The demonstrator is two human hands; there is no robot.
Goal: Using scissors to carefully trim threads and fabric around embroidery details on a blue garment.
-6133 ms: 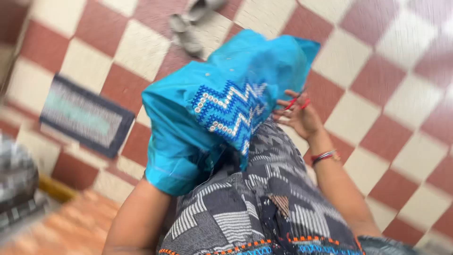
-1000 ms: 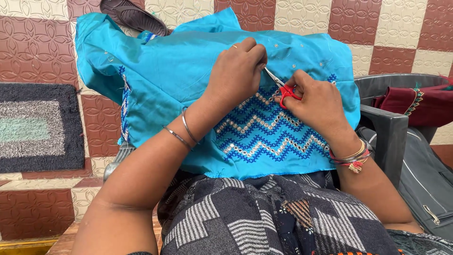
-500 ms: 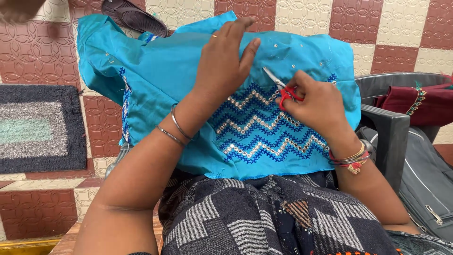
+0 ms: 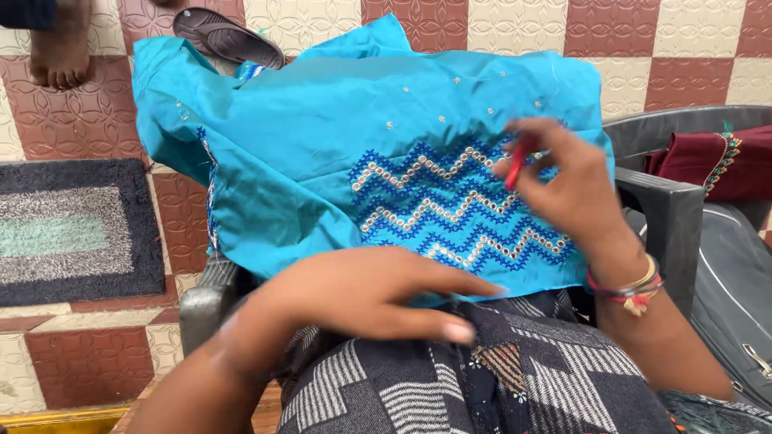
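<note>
Left hand (image 4: pixel 362 293), half a second ago pressed flat on the far part of the blue cloth (image 4: pixel 322 153), now lies near, at the cloth's near edge over the lap, fingers straight, holding nothing. The cloth is no longer pinned. Right hand (image 4: pixel 571 189) stays on the zigzag embroidery (image 4: pixel 450 209), fingers closed around the red-handled scissors (image 4: pixel 515 165). A sandal (image 4: pixel 229 36) lies far left on the floor.
</note>
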